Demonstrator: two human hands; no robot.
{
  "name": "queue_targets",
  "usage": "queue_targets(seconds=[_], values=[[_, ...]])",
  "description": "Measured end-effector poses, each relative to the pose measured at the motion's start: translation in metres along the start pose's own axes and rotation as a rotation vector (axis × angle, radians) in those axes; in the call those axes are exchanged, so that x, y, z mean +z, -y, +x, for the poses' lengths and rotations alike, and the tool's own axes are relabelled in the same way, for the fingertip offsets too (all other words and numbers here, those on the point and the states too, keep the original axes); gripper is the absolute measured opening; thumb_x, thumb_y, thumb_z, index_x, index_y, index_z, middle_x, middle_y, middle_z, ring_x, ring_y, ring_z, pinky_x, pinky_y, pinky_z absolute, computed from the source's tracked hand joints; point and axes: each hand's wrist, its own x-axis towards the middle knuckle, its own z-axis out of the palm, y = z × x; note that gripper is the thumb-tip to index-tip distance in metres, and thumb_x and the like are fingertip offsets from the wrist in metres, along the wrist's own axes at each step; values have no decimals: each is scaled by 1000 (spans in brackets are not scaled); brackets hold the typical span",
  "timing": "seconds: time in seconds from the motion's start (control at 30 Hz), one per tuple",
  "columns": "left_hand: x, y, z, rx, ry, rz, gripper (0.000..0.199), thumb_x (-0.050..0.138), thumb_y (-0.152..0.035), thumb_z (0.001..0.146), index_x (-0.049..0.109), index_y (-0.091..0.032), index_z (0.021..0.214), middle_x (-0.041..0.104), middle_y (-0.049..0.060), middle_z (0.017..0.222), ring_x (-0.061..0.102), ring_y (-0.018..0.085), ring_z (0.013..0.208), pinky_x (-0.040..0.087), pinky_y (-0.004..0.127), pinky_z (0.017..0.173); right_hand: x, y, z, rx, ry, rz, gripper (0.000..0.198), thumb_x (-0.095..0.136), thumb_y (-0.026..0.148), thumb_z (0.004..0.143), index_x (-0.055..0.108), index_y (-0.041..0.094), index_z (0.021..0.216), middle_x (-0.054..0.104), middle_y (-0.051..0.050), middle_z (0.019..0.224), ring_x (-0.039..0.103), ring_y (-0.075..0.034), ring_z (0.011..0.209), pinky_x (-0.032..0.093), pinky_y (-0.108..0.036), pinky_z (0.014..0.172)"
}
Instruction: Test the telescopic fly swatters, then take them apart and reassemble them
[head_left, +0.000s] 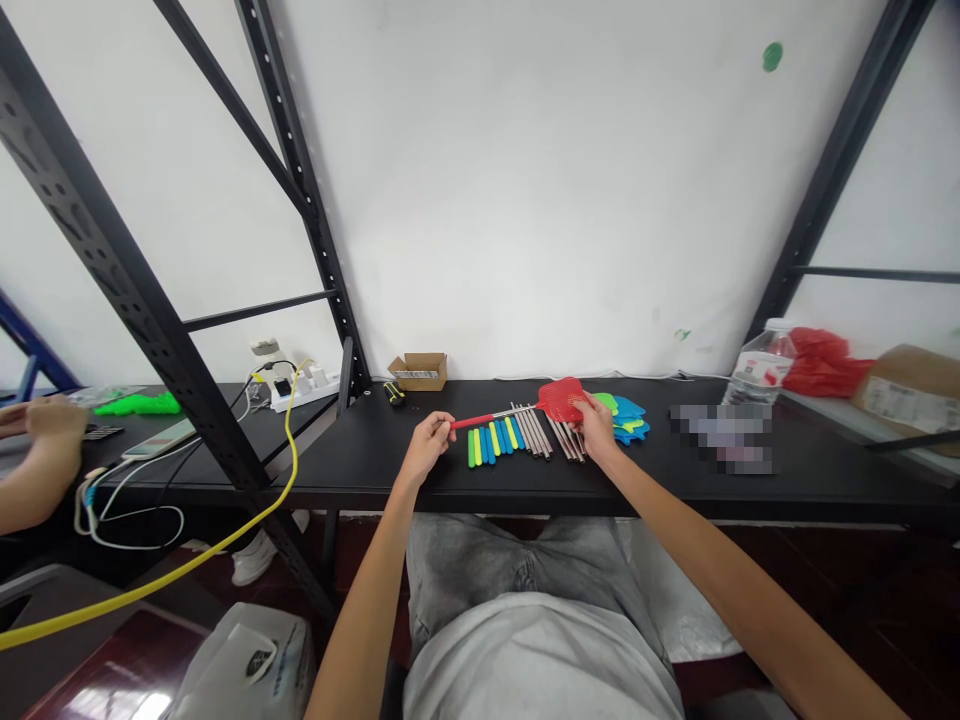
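Note:
A red fly swatter [561,400] with a metal shaft is held level above the black table. My left hand [430,445] is closed on the end of its red handle. My right hand [595,425] grips the right edge of its perforated head. Below the swatter lies a row of green, yellow and blue handles [495,441]. Beside them are several metal rods [533,432], with more rods [567,440] close to my right hand. Blue and green swatter heads [630,415] are piled just right of that hand, which partly hides them.
An open cardboard box [420,372] and a black-yellow tool [394,395] stand at the back. To the right are a water bottle [759,365] and red bags [821,360]. A yellow cable [289,465] runs past the rack post on the left, where another person's hand [56,420] shows.

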Motion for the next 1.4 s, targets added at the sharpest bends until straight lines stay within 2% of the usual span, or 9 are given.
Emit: queue_targets(seconds=[0.57, 0.87, 1.0, 1.1, 1.23, 1.4], values=[[-2, -2, -2, -1, 52, -8, 31, 62, -44, 84, 56, -15, 89, 56, -2, 60, 32, 4, 44, 19, 20, 45, -1, 0, -1, -30, 42, -71, 45, 59, 31, 69, 64, 15, 110, 60, 2, 56, 47, -11, 38, 32, -22, 35], [-1, -4, -3, 10, 72, -4, 29, 63, -43, 83, 55, -15, 87, 58, -2, 61, 34, 5, 45, 21, 19, 46, -3, 2, -4, -72, 88, -137, 42, 57, 36, 70, 66, 17, 107, 59, 3, 54, 46, -12, 37, 35, -23, 35], [0, -5, -3, 21, 39, -17, 30, 62, -45, 83, 55, -16, 88, 58, -1, 63, 35, 5, 46, 23, 20, 47, -1, 6, -7, -68, 106, -172, 44, 58, 39, 72, 64, 18, 110, 61, 2, 55, 47, -13, 37, 36, -24, 36], [3, -7, -2, -10, 43, -2, 31, 60, -47, 83, 56, -16, 90, 55, -2, 63, 36, 6, 47, 23, 20, 46, 2, 8, -10, -71, 130, -167, 43, 60, 45, 74, 63, 19, 109, 61, 2, 54, 46, -13, 37, 35, -25, 37], [8, -11, -2, -96, 57, 71, 37, 60, -49, 82, 62, -16, 97, 45, -5, 58, 34, 7, 48, 22, 20, 46, 5, 8, -13, -98, 152, -207, 43, 61, 53, 76, 64, 19, 102, 59, 1, 53, 49, -14, 38, 34, -24, 37], [9, -17, -6, -44, 101, 214, 41, 60, -49, 82, 67, -14, 101, 42, -5, 56, 29, 8, 48, 20, 21, 46, 6, 8, -14, -102, 171, -233, 39, 63, 52, 76, 63, 19, 96, 60, 1, 57, 49, -13, 39, 33, -24, 36]])
